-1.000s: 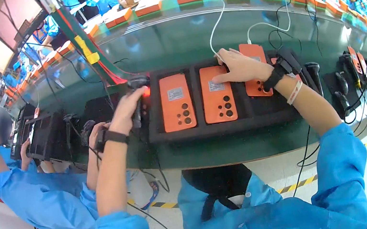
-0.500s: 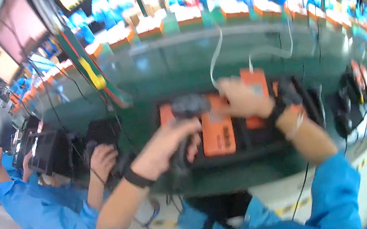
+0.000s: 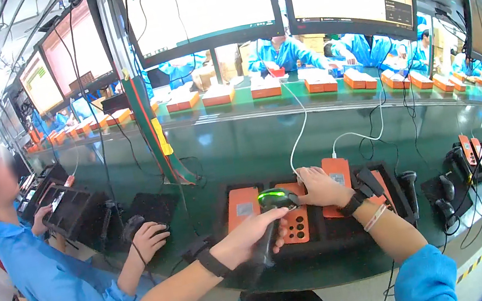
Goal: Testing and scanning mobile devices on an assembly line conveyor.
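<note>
My left hand (image 3: pixel 249 238) is wrapped round the grip of a black barcode scanner (image 3: pixel 264 250); its head glows green. The scanner hangs over an orange phone (image 3: pixel 296 230) with dark round camera lenses, partly covering it. My right hand (image 3: pixel 322 188) reaches to this phone's far end, fingers bent beside the end of a white cable (image 3: pixel 298 141); what they grip is hidden. More orange phones lie in the black foam tray (image 3: pixel 334 249): a labelled phone (image 3: pixel 239 207) at left, and a phone (image 3: pixel 336 168) with a second white cable (image 3: pixel 358 133) under my right hand.
A second black scanner (image 3: pixel 409 186) stands right of the tray. Two monitors (image 3: pixel 201 7) hang above the green bench (image 3: pixel 216 154). At left, a co-worker's hand (image 3: pixel 149 241) rests by a mouse (image 3: pixel 133 228). Farther right lie more phones (image 3: pixel 477 152) and loose black cables.
The view has tilted up, bringing the monitors into sight. My left hand has shifted the scanner slightly right over the tray, and its head now shows green. My right hand stays by the cable end.
</note>
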`<state>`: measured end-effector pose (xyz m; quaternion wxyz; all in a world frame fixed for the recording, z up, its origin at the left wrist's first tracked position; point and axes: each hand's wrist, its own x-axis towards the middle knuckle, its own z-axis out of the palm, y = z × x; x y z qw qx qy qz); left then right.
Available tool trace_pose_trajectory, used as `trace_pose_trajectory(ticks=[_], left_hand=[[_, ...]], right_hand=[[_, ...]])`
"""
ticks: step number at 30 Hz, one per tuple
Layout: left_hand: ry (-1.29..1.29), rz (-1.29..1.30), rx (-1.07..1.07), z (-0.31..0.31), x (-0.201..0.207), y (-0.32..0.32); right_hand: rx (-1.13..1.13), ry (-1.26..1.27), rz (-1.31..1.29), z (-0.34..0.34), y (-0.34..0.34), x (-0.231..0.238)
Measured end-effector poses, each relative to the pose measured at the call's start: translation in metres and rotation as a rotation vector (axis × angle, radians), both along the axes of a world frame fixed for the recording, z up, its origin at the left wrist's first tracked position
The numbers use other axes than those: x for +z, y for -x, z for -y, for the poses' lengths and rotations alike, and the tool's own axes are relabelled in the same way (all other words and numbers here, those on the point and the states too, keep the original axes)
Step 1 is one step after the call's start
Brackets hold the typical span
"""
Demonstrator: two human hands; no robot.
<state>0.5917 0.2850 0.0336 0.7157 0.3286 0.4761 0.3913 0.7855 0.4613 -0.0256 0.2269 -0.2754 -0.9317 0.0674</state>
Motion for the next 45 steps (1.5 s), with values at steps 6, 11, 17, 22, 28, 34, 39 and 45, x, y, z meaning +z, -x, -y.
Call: trace_pose_trajectory(ticks=[6,11,17,22,28,34,39,45], left_hand=[[-0.001,-0.059,0.023,0.001,-0.002,-0.012],[0.017,-0.103,0.031,-0.004,-0.006,-0.013],[-0.028,-0.086,0.006,-0.003,-0.007,-0.017],[-0.005,-0.043,0.003,-0.005,-0.008,-0.019],[-0.041,-0.063,-0.008,0.001,-0.006,-0.023],[-0.06,-0.157,-0.047,0.007,-0.001,-0.026],[-0.007,-0.132,0.039,0.003,0.004,-0.017],[0.0,-0.037,0.047,-0.001,0.009,-0.004]], right_hand=[[-0.026,0.042,0.031,0.005,0.001,0.007],[-0.006,0.014,-0.023,0.003,0.0,0.003],[0.027,0.003,-0.065,0.0,0.0,-0.001],[-0.01,0.037,-0.027,-0.001,0.0,-0.002],[0.042,-0.002,-0.059,-0.001,-0.003,-0.002],[-0.044,0.019,0.008,0.005,-0.002,0.002],[-0.017,0.06,-0.029,0.007,-0.003,0.005],[-0.026,0.056,0.016,0.01,-0.002,0.01]])
